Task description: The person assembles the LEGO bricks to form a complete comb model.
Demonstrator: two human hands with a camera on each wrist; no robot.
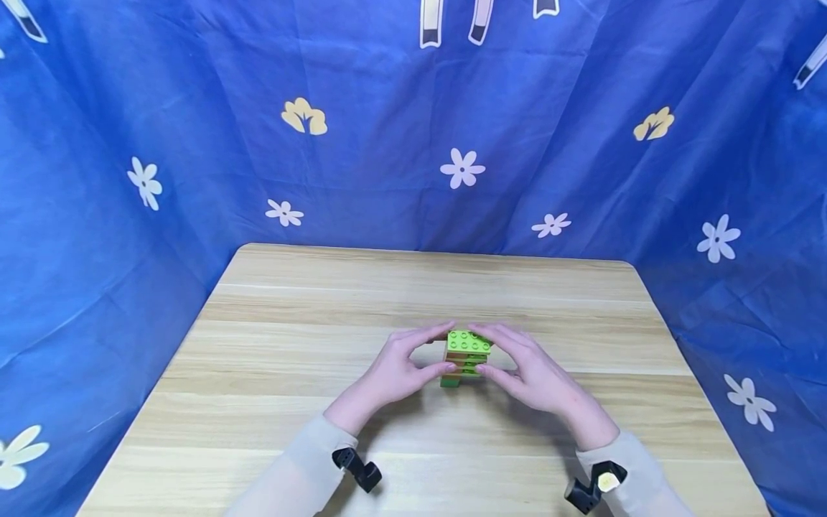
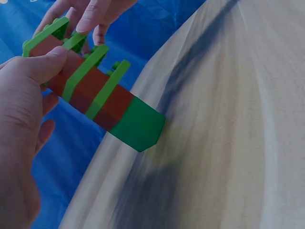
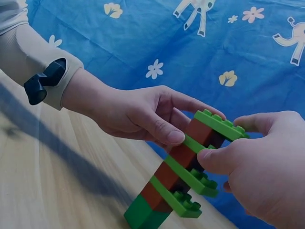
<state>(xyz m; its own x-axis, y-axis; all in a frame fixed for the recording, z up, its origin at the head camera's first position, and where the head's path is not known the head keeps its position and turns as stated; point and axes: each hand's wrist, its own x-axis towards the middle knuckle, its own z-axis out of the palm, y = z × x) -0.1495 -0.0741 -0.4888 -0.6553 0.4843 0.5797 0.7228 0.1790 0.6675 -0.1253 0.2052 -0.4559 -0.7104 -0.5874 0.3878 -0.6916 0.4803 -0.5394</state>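
A toy brick tower (image 1: 460,345) stands upright near the middle of the table, between both hands. Brown bricks alternate with light green plates (image 3: 183,176) that jut out toward the right-hand side, and a dark green brick (image 2: 138,125) forms its foot. My left hand (image 1: 400,368) grips the tower's upper part, thumb on a brown brick (image 2: 90,88) and fingers partly hidden behind. From the other side my right hand (image 1: 533,366) holds the jutting ends of the upper plates, its thumb at the second plate and a finger by the studded top plate (image 3: 221,125).
The wood-grain table (image 1: 291,309) spreads around the tower on all sides. Blue cloth (image 1: 375,143) with flowers and animal legs hangs behind it and along both sides. Each sleeve carries a black wrist camera (image 1: 357,469).
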